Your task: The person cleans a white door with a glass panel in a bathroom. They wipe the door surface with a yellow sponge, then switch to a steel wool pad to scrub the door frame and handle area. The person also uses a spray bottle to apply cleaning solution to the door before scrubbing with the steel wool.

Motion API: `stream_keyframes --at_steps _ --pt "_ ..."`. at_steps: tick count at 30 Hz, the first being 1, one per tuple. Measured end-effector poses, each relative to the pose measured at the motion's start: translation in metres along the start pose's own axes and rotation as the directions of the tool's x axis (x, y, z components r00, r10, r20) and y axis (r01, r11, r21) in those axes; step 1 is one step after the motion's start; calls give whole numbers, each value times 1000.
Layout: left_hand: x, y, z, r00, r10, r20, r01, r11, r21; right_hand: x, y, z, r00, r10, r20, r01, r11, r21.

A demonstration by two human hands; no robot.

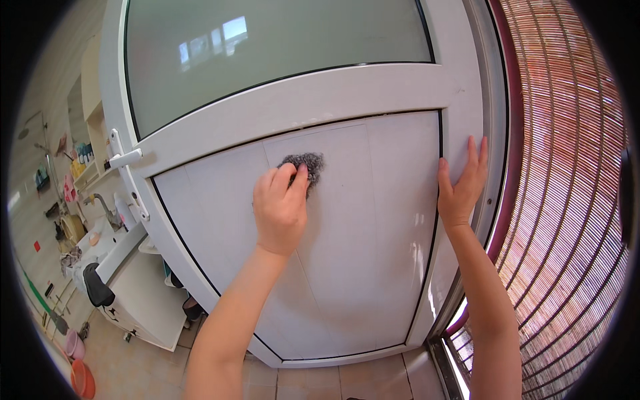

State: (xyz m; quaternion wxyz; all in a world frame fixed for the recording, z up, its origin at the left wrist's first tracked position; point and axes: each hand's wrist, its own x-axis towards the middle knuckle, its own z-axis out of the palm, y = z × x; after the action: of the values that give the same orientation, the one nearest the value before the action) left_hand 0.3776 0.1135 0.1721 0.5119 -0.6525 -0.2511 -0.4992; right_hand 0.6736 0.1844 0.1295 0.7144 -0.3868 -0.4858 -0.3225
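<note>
A white door (347,253) with a frosted glass pane (287,53) above and a white lower panel fills the middle of the view. My left hand (281,210) pinches a dark grey steel wool scrubber (313,165) and presses it against the upper part of the lower panel. My right hand (463,183) lies on the door's right frame strip, its fingers spread and pointing up, with nothing in it. On the door's left side is a white lever handle (125,158).
A bamboo slat blind (567,200) hangs at the right, beside the door frame. Left of the door are a washbasin (100,243) with a tap and a white cabinet (150,293). A pink bucket (75,345) and an orange basin (83,380) stand on the tiled floor.
</note>
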Motion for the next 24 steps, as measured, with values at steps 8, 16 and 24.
stream_keyframes --at_steps 8,16,24 --pt "-211 61 -42 829 288 479 -128 932 -338 3 -11 0 1000 -10 -10 10 1000 23" --pt "-114 -14 -55 964 123 237 -113 992 -56 1 -11 1 1000 -6 -2 6 1000 8" --pt "-164 -20 -60 822 -264 505 310 951 -7 1 -11 -1 1000 -4 10 4 999 -37"
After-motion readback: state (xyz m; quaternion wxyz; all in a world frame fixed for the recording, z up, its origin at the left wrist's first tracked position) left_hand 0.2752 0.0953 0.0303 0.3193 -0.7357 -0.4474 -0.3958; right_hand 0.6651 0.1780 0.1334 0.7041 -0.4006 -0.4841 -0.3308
